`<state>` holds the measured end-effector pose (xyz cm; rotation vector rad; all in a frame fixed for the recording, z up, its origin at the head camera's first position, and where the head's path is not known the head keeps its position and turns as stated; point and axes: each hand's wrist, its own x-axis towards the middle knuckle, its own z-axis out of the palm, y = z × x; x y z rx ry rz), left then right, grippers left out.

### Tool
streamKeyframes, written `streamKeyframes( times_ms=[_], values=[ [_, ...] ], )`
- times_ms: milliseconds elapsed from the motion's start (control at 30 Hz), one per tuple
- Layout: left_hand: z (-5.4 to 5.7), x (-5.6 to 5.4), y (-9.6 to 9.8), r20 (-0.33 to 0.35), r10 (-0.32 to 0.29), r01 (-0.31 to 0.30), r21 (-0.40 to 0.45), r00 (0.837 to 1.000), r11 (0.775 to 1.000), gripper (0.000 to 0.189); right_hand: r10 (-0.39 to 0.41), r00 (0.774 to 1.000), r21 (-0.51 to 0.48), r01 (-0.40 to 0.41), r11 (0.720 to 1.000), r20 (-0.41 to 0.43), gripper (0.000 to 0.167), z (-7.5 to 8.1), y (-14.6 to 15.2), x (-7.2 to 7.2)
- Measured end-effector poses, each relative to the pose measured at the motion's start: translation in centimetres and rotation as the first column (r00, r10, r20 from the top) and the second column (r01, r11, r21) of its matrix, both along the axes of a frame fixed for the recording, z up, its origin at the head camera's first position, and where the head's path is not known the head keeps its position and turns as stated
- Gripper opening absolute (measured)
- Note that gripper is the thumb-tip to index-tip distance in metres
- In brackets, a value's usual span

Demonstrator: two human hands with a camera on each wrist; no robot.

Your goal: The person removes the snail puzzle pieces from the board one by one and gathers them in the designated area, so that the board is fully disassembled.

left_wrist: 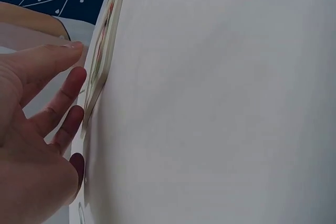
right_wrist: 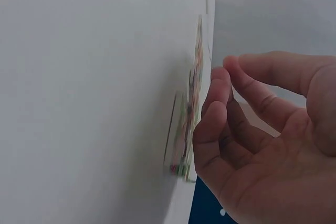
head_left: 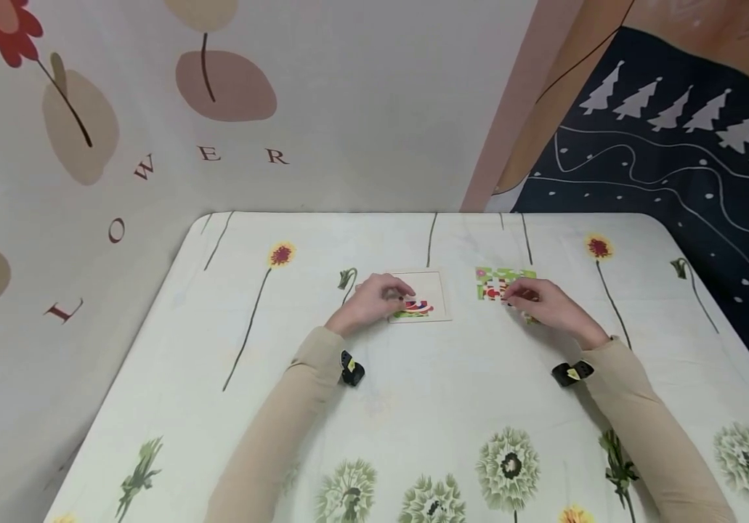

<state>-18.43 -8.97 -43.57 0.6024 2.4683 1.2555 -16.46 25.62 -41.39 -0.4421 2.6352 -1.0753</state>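
Note:
My left hand (head_left: 379, 296) is over the left side of a shallow puzzle board (head_left: 438, 294), its thumb and fingers apart with nothing between them. In the board's lower part lie fitted jigsaw pieces (head_left: 417, 308) with a red, white, purple and green picture. To the right, my right hand (head_left: 545, 301) hovers over a group of loose jigsaw pieces (head_left: 487, 276) printed green, red and white, and covers part of them. In the right wrist view, the right thumb and fingertips (right_wrist: 229, 62) meet with no piece visible between them.
Both hands work over a table under a white cloth (head_left: 452, 378) printed with flowers. A pale printed curtain (head_left: 374, 131) hangs behind the table, and a dark blue one with white trees (head_left: 668, 145) hangs at the right. Each wrist carries a small black camera (head_left: 351, 369).

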Motion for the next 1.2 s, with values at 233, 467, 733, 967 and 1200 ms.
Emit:
streamKeyframes(
  times_ms=[233,467,733,967,1200],
  values=[
    [-0.2,0.0,-1.0,-0.023,-0.004,0.003,-0.043,1.000,0.999,0.029,0.002,1.000,-0.017,-0.002,1.000,0.007,0.020,0.3,-2.0,-0.2],
    [-0.4,-0.1,-1.5,0.004,0.016,-0.016,-0.034,1.000,0.999,0.030,0.035,0.999,-0.060,-0.036,0.998,-0.015,0.018,0.4,-3.5,-0.4],
    [-0.1,0.2,-1.6,0.031,0.032,-0.029,-0.079,0.999,0.996,0.026,0.049,0.999,-0.115,-0.047,0.992,0.006,0.017,0.0,-4.7,-1.0],
    [-0.4,0.0,-1.6,0.019,0.042,-0.040,-0.101,0.999,0.994,0.029,0.052,0.998,-0.089,-0.050,0.995,0.020,0.020,-0.2,-6.2,-1.4],
    [-0.5,0.2,-1.5,0.031,0.042,-0.040,-0.072,0.999,0.997,0.029,0.089,0.996,-0.091,-0.086,0.992,0.029,0.018,-0.5,-7.7,-1.8]
  ],
)
